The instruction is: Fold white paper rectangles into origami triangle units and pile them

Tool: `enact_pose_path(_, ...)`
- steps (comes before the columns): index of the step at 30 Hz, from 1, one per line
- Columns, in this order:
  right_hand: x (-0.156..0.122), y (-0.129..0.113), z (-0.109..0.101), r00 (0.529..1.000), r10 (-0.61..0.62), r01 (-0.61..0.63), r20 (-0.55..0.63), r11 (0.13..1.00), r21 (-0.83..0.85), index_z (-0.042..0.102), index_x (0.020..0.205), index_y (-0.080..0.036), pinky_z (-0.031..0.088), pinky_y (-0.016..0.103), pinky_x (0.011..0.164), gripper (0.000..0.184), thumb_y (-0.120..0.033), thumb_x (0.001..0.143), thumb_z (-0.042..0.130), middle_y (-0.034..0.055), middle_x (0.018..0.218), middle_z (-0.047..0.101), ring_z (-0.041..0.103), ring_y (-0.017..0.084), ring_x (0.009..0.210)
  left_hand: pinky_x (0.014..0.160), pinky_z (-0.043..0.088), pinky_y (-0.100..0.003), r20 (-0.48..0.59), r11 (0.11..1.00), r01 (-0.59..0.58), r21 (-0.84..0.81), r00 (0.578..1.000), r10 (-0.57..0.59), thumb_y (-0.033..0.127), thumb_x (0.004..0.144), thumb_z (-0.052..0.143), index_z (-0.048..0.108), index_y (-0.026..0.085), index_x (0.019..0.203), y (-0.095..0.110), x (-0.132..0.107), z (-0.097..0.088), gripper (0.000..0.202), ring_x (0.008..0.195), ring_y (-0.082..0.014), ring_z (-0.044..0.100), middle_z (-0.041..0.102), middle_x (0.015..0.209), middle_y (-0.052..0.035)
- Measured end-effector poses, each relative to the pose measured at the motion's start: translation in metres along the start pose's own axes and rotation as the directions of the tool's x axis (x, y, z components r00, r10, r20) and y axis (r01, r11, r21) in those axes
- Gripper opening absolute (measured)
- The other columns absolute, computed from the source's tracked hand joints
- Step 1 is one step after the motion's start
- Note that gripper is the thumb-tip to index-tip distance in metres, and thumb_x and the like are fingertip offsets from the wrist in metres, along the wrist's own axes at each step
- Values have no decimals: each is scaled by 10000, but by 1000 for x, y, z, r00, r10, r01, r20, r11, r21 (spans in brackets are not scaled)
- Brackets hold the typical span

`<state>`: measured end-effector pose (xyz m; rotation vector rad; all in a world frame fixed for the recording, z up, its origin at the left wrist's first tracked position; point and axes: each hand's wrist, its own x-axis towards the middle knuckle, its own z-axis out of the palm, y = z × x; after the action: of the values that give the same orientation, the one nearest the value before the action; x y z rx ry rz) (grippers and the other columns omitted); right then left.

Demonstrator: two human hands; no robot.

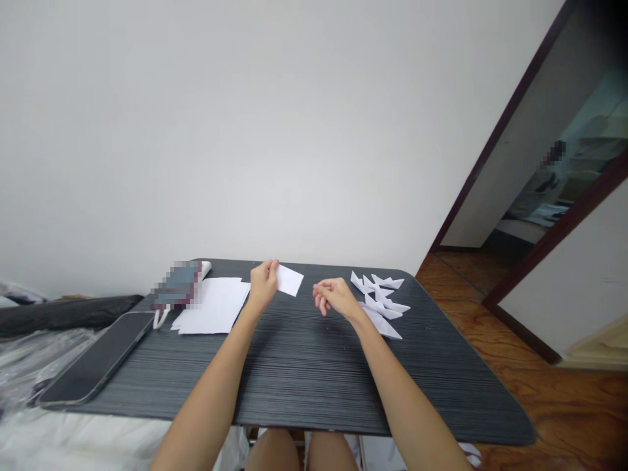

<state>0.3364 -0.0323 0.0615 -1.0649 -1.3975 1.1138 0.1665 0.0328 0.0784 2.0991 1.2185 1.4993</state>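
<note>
I am watching my left hand point(263, 282) pinching a small white sheet point(288, 280) by its near edge, fingers clamped on it, holding it just above the far middle of the dark table point(314, 379). My right hand point(333, 296) is hovering just beside the sheet, fingers loosely curled and slightly apart, gripping nothing. A cluster of folded paper pieces point(381, 302) is lying just right of that hand. A stack of paper point(216, 305) is resting left of my left hand, and a phone point(98, 358) is lying at the table's left edge.
</note>
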Motion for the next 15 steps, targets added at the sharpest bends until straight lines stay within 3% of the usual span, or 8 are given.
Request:
enact_pose_path(2,2,1,2,994,-21,29,-109,997,72,512,637,-123,336,175,365,322,-431,726,480,23,515,588,547,96,387,439,216,-214,-84,1000,29,9,996,-28,300,797,356,350,157,478,-1,0,1,349,427,-71,297,298,428,43)
enact_pose_path(4,4,2,10,990,-2,23,-142,989,149,529,744,-133,400,199,435,325,-453,722,478,46,642,628,592,117,494,433,225,-211,-68,999,37,-32,997,-39,307,807,341,398,154,514,2,-4,5,336,423,-71,325,329,435,40)
enact_pose_path(7,6,5,23,993,15,5,-115,986,168,536,716,-123,395,218,425,317,-437,674,546,38,571,613,567,125,450,387,249,-193,127,966,110,-234,989,-82,359,820,313,492,143,663,9,-12,13,321,363,-64,384,408,445,40)
enact_pose_path(11,6,10,24,973,17,40,-232,970,238,526,696,-122,332,206,366,341,-462,700,494,16,475,571,521,112,381,334,295,-180,406,765,305,-566,912,-63,436,801,339,484,115,909,13,-14,17,368,378,-103,513,515,521,10)
enact_pose_path(15,6,10,15,967,1,63,-253,968,243,507,654,-131,295,196,345,336,-457,721,462,7,459,554,488,93,348,370,353,-184,557,620,417,-665,829,40,402,759,462,420,112,1078,15,-11,14,432,484,-141,579,572,599,-20)
